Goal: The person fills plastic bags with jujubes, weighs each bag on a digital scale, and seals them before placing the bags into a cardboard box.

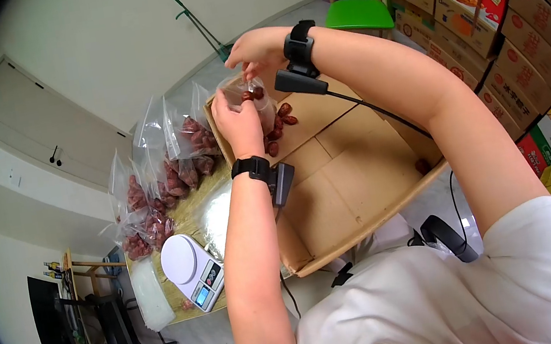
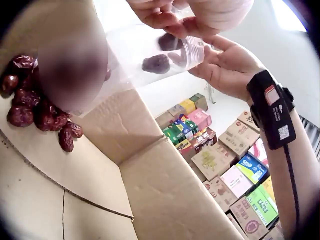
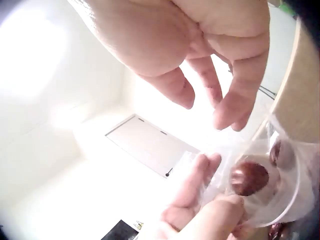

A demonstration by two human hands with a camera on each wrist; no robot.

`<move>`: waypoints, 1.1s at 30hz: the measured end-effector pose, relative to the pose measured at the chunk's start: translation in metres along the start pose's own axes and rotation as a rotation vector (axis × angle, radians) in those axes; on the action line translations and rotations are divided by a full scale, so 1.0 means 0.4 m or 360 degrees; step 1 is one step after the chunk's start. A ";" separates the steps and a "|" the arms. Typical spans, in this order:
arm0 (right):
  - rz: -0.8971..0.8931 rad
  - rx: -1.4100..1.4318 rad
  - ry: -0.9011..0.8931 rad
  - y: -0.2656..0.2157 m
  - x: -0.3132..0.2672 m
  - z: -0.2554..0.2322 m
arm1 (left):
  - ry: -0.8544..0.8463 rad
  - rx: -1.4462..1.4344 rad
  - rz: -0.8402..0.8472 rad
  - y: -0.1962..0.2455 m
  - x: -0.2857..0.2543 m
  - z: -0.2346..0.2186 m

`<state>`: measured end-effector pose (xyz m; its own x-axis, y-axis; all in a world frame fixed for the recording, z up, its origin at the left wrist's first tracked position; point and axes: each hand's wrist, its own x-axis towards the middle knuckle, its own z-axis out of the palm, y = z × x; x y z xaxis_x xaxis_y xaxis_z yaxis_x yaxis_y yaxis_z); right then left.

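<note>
My left hand (image 1: 238,124) pinches the rim of a clear plastic bag (image 1: 266,111) over the carton's far left corner. A few dark red dates (image 3: 250,177) show inside the bag near its mouth, and its lower part is blurred in the left wrist view. Close by the bag's mouth is my right hand (image 1: 259,53), its fingers loosely bent with nothing between them; in the right wrist view its fingertips (image 3: 227,112) stand apart from the bag. Loose dates (image 2: 42,107) lie on cardboard beside the bag.
The large open carton (image 1: 332,170) has one date near its right wall. Several filled bags (image 1: 176,176), a white kitchen scale (image 1: 186,267) and a stack of clear bags (image 1: 152,297) are on the table to the left. A green chair (image 1: 359,15) and stacked boxes (image 1: 486,55) stand beyond.
</note>
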<state>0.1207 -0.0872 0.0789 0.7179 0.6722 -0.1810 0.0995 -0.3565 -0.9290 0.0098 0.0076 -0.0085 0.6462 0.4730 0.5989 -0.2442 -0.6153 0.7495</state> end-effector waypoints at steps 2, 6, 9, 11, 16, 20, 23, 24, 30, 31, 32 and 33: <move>-0.0091 0.0203 0.0143 0.031 0.039 -0.027 | 0.0035 0.0003 -0.0025 -0.012 0.004 -0.001; -0.0254 -0.0713 0.0037 0.221 0.110 -0.039 | 0.0033 -0.0113 -0.0188 0.004 0.002 -0.010; -0.0392 -0.1287 0.0071 0.318 0.063 0.033 | 0.0110 -0.0047 -0.0036 -0.019 0.006 -0.003; -0.0280 -0.1320 0.0045 0.371 0.080 0.062 | 0.0118 -0.0061 -0.0052 -0.016 0.006 -0.003; -0.0282 -0.0962 0.0095 0.423 0.106 0.113 | 0.0135 -0.0078 -0.0110 0.012 0.002 -0.015; -0.0202 -0.1049 0.0278 0.446 0.127 0.169 | 0.0214 -0.0061 -0.0083 0.022 0.002 -0.018; -0.0171 -0.1081 0.0417 0.455 0.121 0.187 | 0.0309 -0.0046 -0.0018 -0.006 0.011 -0.019; -0.0158 -0.1067 0.0416 0.475 0.135 0.189 | 0.0291 -0.0040 -0.0023 -0.013 0.017 -0.019; -0.0434 -0.1496 0.0499 0.449 0.112 0.152 | 0.0263 -0.0680 -0.0380 0.051 0.008 -0.035; -0.0334 -0.1448 0.0386 0.432 0.120 0.121 | 0.0268 -0.0684 -0.0353 0.077 0.003 -0.037; -0.0243 -0.1398 0.0272 0.417 0.136 0.074 | 0.0247 -0.0676 -0.0362 0.078 -0.002 -0.031; -0.0091 -0.1106 0.0270 0.372 0.107 0.035 | 0.0181 -0.0661 -0.0293 0.077 0.000 -0.024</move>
<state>0.1567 -0.1023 -0.0716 0.7899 0.6124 -0.0329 0.5157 -0.6923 -0.5047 -0.0046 -0.0052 0.0173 0.6283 0.6310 0.4552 -0.4165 -0.2214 0.8818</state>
